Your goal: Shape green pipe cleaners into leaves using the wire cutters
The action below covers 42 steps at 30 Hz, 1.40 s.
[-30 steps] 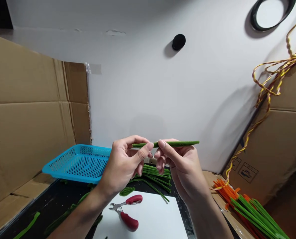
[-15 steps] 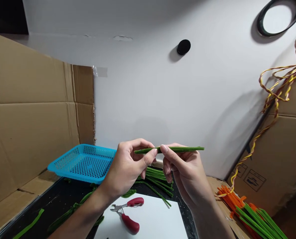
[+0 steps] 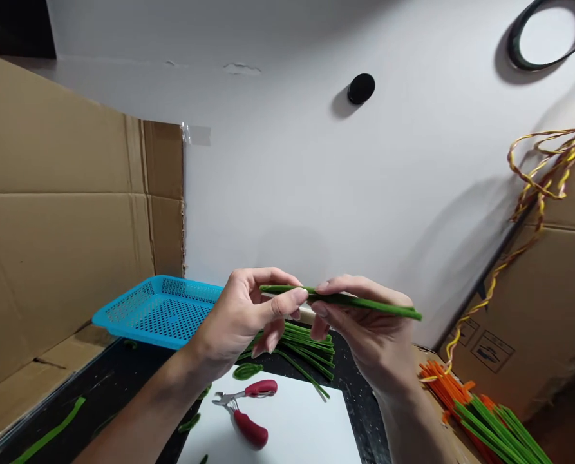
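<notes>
Gripping a strip (image 3: 345,299), seemingly part-worked, in left fingers (image 3: 283,303) and right fingers (image 3: 359,285) towards five o'clock, above loops (image 3: 247,371) apparently finished near seven and an unworked-looking bundle (image 3: 309,348) between five and six.

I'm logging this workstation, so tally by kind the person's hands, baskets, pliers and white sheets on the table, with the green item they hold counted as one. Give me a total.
Hands: 2 (left hand, right hand)
Held green item: 1
Blue basket: 1
Red-handled pliers: 1
White sheet: 1
Total: 6
</notes>
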### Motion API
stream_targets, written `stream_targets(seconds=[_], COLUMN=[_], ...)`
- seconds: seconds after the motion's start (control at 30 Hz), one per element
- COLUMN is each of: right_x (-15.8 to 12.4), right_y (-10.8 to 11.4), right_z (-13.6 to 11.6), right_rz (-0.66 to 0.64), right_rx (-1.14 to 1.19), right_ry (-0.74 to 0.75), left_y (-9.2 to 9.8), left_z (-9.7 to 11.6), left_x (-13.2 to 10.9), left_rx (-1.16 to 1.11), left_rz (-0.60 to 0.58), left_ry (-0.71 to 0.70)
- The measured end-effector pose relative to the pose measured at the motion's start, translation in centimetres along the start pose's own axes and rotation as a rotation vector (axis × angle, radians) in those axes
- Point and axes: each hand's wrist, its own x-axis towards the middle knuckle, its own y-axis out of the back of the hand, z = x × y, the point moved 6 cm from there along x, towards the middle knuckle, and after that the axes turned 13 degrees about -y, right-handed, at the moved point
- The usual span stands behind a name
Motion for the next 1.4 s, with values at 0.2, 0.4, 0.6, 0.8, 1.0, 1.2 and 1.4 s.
stream_targets(seconds=[0.2,0.4,0.6,0.8,1.0,1.2,1.4], right_x=[-0.07,0.08,0.01,-0.12,-0.37,-0.37,-0.01], right_y=[0.45,0.81,0.8,0.45,0.4,0.3,0.19], right_z=[-0.04,0.23,-0.02,-0.12,-0.4,0.08,0.57], right_rz=[0.031,0.062,0.098,0.163,0.188,0.189,0.24], right_rx=[-0.066,-0.128,-0.172,-0.203,-0.223,-0.167,-0.089], right_ry=[0.029,0.044,0.144,0.213,0.27,0.245,0.167], left_y=[0.05,0.13,0.05,0.12,-0.01,-0.49,-0.78], left_z=[0.06,0.46,0.43,0.53,0.52,0.43,0.79], left_x=[-0.13,-0.05,0.0,0.06,0.18,0.07,-0.2], left_rx=[0.066,0.146,0.114,0.125,0.146,0.143,0.217], left_rz=[-0.036,-0.049,-0.04,0.006,-0.041,-0.1,-0.057], left_ry=[0.023,-0.027,-0.02,-0.064,-0.043,-0.051,-0.152])
